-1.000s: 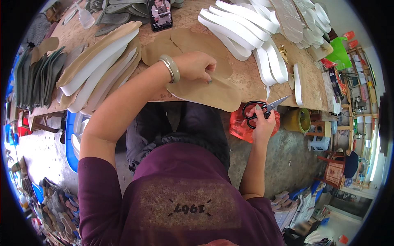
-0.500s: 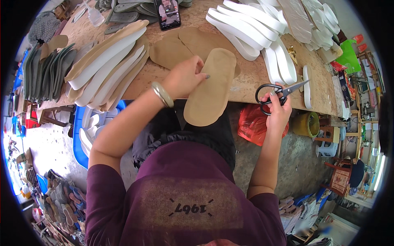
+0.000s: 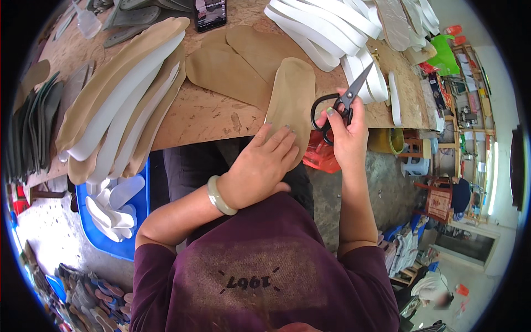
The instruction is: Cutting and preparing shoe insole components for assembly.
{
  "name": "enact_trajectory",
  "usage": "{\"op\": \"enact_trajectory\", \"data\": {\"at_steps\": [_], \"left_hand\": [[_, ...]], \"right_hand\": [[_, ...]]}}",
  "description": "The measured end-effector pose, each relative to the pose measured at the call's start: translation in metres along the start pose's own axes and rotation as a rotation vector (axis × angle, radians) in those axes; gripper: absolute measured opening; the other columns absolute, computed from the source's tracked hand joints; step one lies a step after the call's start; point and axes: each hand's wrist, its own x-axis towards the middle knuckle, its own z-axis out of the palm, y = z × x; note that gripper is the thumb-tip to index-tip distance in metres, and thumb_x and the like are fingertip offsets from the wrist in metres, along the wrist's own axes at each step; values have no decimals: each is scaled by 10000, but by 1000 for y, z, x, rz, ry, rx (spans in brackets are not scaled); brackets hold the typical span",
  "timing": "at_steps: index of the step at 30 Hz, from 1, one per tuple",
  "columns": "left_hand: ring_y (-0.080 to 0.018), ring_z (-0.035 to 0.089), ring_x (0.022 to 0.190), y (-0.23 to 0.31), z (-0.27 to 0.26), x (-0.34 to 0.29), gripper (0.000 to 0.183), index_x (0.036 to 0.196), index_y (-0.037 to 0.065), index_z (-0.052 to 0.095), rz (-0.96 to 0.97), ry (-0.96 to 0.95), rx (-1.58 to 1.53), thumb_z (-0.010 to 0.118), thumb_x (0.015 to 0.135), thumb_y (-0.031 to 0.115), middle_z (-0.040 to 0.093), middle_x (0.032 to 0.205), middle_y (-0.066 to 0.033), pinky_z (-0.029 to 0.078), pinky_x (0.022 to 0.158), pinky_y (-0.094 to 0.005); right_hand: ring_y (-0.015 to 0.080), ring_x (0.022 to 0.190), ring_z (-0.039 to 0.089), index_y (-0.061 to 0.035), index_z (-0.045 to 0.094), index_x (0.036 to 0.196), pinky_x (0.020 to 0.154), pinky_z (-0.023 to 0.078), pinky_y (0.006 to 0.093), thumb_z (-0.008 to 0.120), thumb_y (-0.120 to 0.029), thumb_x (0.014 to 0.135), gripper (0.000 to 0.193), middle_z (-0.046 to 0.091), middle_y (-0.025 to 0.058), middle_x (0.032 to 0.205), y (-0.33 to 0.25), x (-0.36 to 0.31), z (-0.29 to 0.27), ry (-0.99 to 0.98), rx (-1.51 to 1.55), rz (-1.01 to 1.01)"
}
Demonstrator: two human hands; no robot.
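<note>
Over the table edge, left hand fingers pinch a tan insole; right hand fingers grip black scissors.

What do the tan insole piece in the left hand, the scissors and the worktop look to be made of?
Tan insole piece: thin board or leather-like sheet, matte, held flat by the left hand; which one is unclear. Scissors in the right hand: dark metal blades, black loops. Worktop: pressed chipboard, speckled brown, unfinished.

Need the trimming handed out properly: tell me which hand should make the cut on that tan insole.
Right. The right hand already grips the scissors beside the tan insole; the left hand holds it.
</note>
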Motion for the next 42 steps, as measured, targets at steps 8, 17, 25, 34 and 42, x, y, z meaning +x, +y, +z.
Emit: {"op": "enact_trajectory", "data": {"at_steps": [8,17,25,34,42], "left_hand": [[-310,562,1239,-12,54,8,404,1223,14,612,129,223,217,549,869,199,603,1275,-188,407,1087,-434],[-340,585,1216,-7,68,6,396,1173,-25,628,129,253,229,549,861,206,625,1234,-221,450,1045,-422],[-344,573,1239,-8,71,4,419,1196,-23,627,123,260,208,530,859,206,602,1293,-232,432,1071,-427],[-320,584,1222,-4,71,8,393,1172,-13,635,100,290,153,560,840,184,610,1278,-211,445,1056,-405],[-304,611,1176,-6,68,8,364,1147,-13,637,92,301,165,580,841,176,633,1228,-200,467,1028,-393]], "right_hand": [[248,701,706,-27,415,1361,635,558,377,557,-7,943,442,656,161,897,5,-12,36,92,-503,-25],[331,745,672,-3,433,1338,640,526,444,573,-26,919,442,668,182,887,27,-5,49,164,-810,-127],[217,570,649,-55,511,1333,552,521,364,549,8,872,467,679,135,783,11,51,45,10,-867,41],[181,543,621,7,518,1302,518,500,342,552,31,863,441,651,99,736,-10,107,31,-389,-764,251],[103,595,597,-62,475,1349,550,486,256,535,33,929,435,583,33,792,7,33,43,126,-403,30]]}}
